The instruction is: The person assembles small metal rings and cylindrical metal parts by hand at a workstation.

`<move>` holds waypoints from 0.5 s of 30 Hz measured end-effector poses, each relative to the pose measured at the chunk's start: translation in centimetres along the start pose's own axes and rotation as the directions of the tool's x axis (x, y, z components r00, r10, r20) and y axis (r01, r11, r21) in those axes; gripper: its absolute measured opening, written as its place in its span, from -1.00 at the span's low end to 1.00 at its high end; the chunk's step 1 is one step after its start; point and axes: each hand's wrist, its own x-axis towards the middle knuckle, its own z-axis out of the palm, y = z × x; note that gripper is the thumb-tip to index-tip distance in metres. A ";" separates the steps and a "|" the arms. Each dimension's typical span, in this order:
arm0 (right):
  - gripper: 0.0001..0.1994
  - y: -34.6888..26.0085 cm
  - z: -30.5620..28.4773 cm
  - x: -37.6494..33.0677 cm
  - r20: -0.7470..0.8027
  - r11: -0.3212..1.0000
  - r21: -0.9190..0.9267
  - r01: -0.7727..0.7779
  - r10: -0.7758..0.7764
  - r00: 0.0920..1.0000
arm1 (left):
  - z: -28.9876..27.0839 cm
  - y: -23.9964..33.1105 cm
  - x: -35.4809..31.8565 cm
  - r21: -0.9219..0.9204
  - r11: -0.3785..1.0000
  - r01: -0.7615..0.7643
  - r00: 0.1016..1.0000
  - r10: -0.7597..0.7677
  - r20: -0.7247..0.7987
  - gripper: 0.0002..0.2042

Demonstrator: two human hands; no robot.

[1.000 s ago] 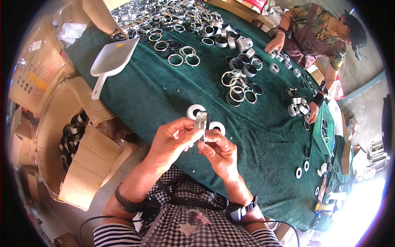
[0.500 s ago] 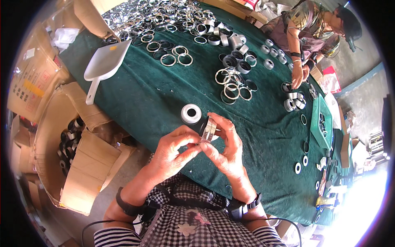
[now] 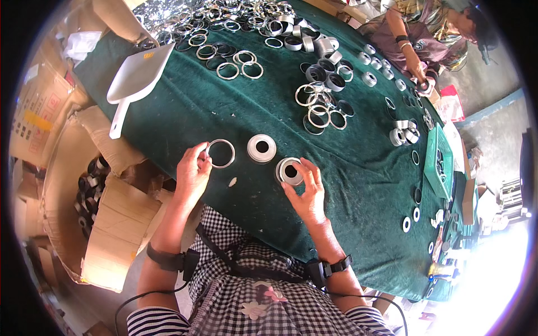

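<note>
Between the fingertips of my left hand (image 3: 193,171) is a thin silver metal ring (image 3: 222,154), pinched at its left edge near the cloth. My right hand (image 3: 307,193) grips a silver ring-shaped housing with a dark centre hole (image 3: 281,171), thumb and fingers around its right side, at the green cloth (image 3: 252,207). Between the two hands sits a second such housing (image 3: 261,147), hole upward, touched by neither. A small pale scrap (image 3: 232,182) lies near my left hand.
Loose rings (image 3: 319,106) and cylindrical housings (image 3: 325,73) lie farther off, before a big heap of rings (image 3: 224,14). A white dustpan (image 3: 137,75) is at left, above an open carton (image 3: 115,224). A co-worker (image 3: 414,45) works at far right, beyond a green basket (image 3: 434,162).
My hands were together around a metal piece; now they are apart. The left has moved left with the thin ring, while the right has lowered the housing beside the other one.
</note>
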 end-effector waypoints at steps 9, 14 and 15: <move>-0.46 -2.4 -1.8 2.1 0.228 0.941 -0.308 0.139 -0.069 0.971 | 1.2 4.9 1.6 0.415 0.897 -0.153 0.986 0.108 0.129 -0.38; -0.48 -3.0 -2.3 2.9 0.354 0.923 -0.363 0.128 0.010 0.935 | 1.8 6.2 3.2 0.272 0.942 -0.198 0.980 0.186 0.068 -0.37; -0.47 -3.0 -2.3 2.9 0.354 0.926 -0.359 0.114 0.023 0.935 | 2.4 7.1 3.6 0.215 0.951 -0.222 0.975 0.212 0.067 -0.37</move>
